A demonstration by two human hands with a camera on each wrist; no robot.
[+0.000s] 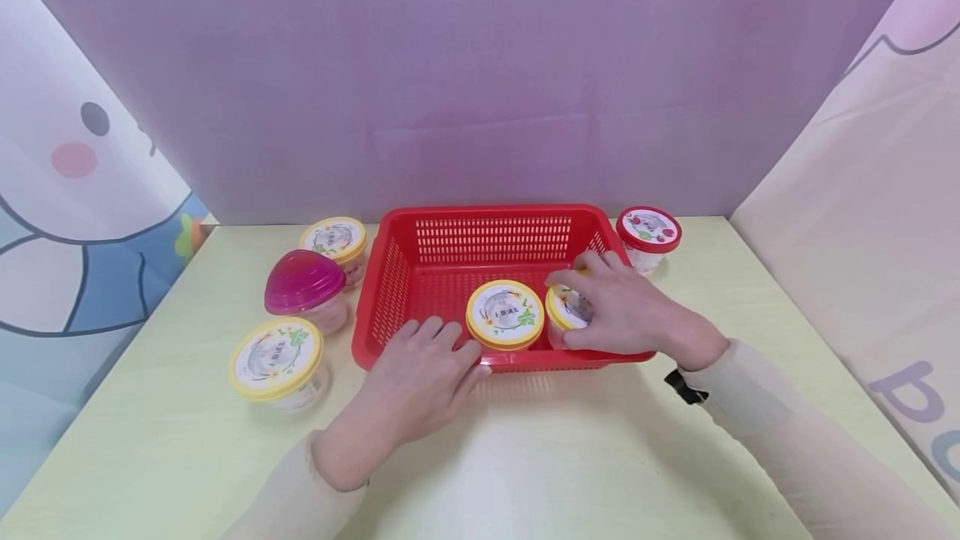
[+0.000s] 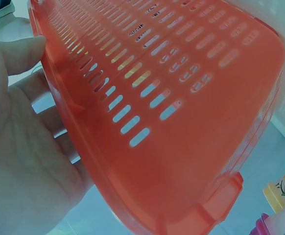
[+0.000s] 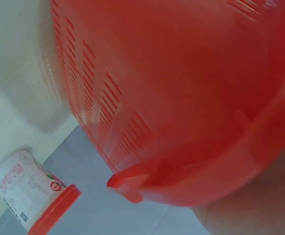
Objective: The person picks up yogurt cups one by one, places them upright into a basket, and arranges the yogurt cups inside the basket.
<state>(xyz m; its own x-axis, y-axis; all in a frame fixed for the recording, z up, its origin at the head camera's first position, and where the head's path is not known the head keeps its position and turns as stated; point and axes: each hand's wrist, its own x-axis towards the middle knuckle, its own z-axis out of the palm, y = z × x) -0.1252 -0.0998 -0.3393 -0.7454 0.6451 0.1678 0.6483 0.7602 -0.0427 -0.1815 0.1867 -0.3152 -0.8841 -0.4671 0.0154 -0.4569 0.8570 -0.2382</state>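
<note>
A red plastic basket (image 1: 491, 210) with slotted walls stands near the back of the table. My left hand (image 1: 420, 377) grips its front rim, the fingers bent over the edge; the left wrist view shows the thumb and palm close against the basket (image 2: 181, 147). Inside, at the front right, my right hand (image 1: 626, 307) holds a small yellow-lidded tub (image 1: 567, 312), partly hidden by the fingers. Just left of it in the basket sits another yellow-lidded tub (image 1: 506, 314). In the right wrist view the basket wall (image 3: 157, 73) hides most of that hand.
Left of the basket stand a yellow-lidded tub (image 1: 334, 238), a tub with a domed magenta lid (image 1: 303, 282) and a larger yellow-lidded tub (image 1: 277, 357). A red-lidded tub (image 1: 648, 227) stands at the back right. A purple cloth (image 1: 480, 82) hangs behind the table.
</note>
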